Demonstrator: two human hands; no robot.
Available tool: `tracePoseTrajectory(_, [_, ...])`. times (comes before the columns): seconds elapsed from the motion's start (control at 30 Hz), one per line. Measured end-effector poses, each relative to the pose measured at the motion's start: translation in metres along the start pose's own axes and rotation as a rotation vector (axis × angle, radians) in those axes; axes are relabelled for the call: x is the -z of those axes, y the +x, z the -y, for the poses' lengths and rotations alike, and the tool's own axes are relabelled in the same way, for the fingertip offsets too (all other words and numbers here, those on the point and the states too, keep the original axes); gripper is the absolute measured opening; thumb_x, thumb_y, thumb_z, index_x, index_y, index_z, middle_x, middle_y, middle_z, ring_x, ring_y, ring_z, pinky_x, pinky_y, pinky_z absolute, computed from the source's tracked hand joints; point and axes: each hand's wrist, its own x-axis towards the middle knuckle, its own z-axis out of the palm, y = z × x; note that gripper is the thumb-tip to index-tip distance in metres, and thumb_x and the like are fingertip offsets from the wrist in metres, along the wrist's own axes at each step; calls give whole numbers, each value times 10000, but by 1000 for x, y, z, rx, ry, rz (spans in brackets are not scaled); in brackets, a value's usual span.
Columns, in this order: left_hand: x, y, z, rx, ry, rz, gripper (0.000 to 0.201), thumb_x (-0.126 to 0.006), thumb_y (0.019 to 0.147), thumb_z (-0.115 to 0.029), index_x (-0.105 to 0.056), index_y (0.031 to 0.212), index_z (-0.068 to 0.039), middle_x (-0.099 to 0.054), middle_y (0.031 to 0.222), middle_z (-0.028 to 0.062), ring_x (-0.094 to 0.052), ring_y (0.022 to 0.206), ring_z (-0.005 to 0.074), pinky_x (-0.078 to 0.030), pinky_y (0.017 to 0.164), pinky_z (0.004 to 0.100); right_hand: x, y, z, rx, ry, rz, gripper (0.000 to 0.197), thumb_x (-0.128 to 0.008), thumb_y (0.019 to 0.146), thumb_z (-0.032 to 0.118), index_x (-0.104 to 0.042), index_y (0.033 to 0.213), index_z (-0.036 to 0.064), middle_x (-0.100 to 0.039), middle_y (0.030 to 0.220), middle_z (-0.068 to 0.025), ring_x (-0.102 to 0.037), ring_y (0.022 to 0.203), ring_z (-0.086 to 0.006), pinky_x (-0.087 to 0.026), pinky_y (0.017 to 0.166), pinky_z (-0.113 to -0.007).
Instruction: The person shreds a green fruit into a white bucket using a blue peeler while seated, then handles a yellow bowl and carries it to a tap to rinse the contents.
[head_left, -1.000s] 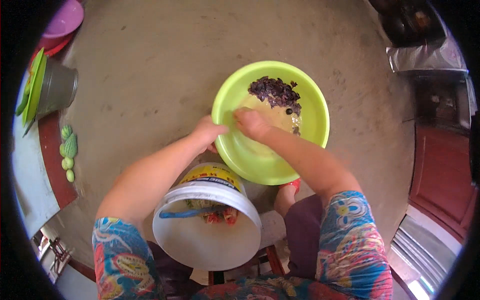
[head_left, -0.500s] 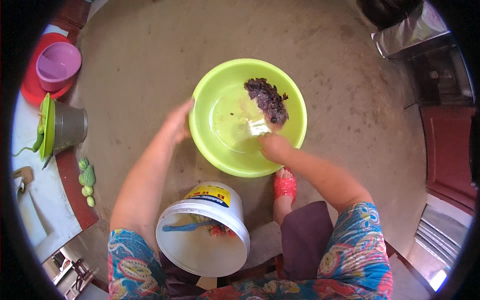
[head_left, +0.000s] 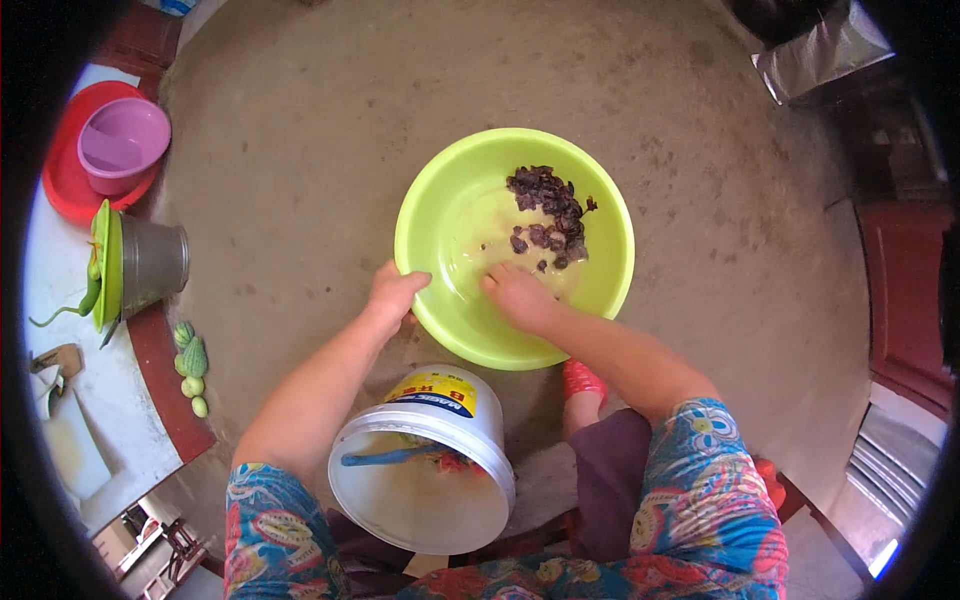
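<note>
Head view: green basin (head_left: 440,225) near centre, at 1 o'clock from the white bucket (head_left: 420,510). Left hand (head_left: 392,296) gripping basin rim at 8 o'clock, thumb over the edge. Right hand (head_left: 520,296) inside, toward 6 o'clock; fingertips hidden, can't tell if closed. Wet dark pieces (head_left: 540,187) heaped at 1–3 o'clock in basin.

Basin (head_left: 428,232): centre, beyond the bucket
Pieces (head_left: 545,190): in the basin, toward its far right
Left hand (head_left: 393,295): on the basin's left rim
Right hand (head_left: 517,295): inside the basin, nearer than the pieces
Bucket (head_left: 480,405): between basin and body, left of the foot (head_left: 583,390)
Pail (head_left: 155,262): far left, under the plate (head_left: 111,275)
Gourds (head_left: 193,360): beside the bench (head_left: 150,425), nearer than the pail
Cabinet (head_left: 905,295): far right
</note>
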Motion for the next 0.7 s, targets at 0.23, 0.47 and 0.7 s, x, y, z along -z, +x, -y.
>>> tracePoseTrajectory(0.23, [9,-6,-60,-348,241,-127,326,-522,722,-21,-514,1047,9,-602,923,119,-591,812,195,-471,726,305,34,66,-6,27,-114,-221,186,-489,708,94,-536,885,62,-509,922,-95,-485,902,-235,-408,780,-335])
tracePoseTrajectory(0.47, [43,-42,-83,-421,252,-237,314,-532,697,-51,-545,1000,28,-616,894,150,-602,830,211,-460,761,311,40,9,-34,96,-173,-111,195,-505,699,111,-556,882,67,-509,925,-99,-478,895,-234,-382,793,-347])
tracePoseTrajectory(0.7, [88,-122,-133,-523,398,-344,372,-502,689,-39,-524,1054,31,-617,893,129,-602,795,200,-466,729,304,167,89,18,185,-522,-417,272,-515,726,126,-538,985,46,-502,1041,-130,-436,1030,-252,-348,844,-359])
